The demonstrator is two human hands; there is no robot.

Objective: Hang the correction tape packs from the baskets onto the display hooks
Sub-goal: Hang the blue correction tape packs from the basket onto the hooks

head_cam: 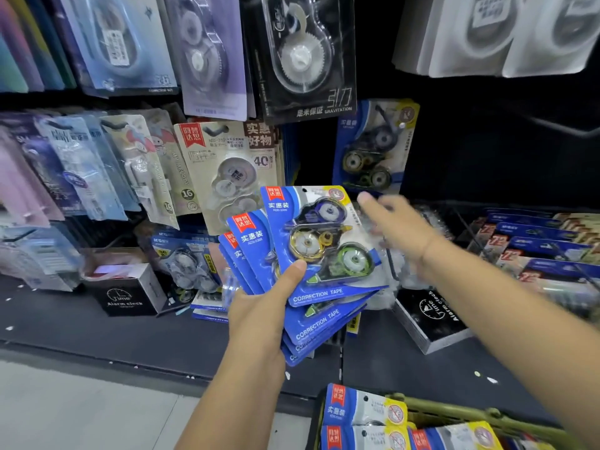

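Correction tape packs (316, 251), the blue three-roll kind, sit fanned in my left hand (259, 310). The thumb presses on the front card and the fingers curl behind the stack, so that grip is full and firm. Each card's long axis runs up and slightly right, with the punched hang hole at the top edge, the end nearest the display.

Above and to the right of the fan, a matching blue pack (373, 147) hangs on the dark panel. The pale dot near its top corner is probably the tip of the display hook (402, 125), though the view is too dim for me to be sure.

My right hand (397, 227) is between the fan and that hanging pack, just beside the front card's upper right corner. Its fingers are stretched out flat and apart; it is smeared by motion, but I see nothing in it. It is the nearer hand to the hook, so I judge the next move is for it to pinch the front card near its hole end and carry it up and right.

More packs lie in the green basket (461, 414) at the bottom edge.
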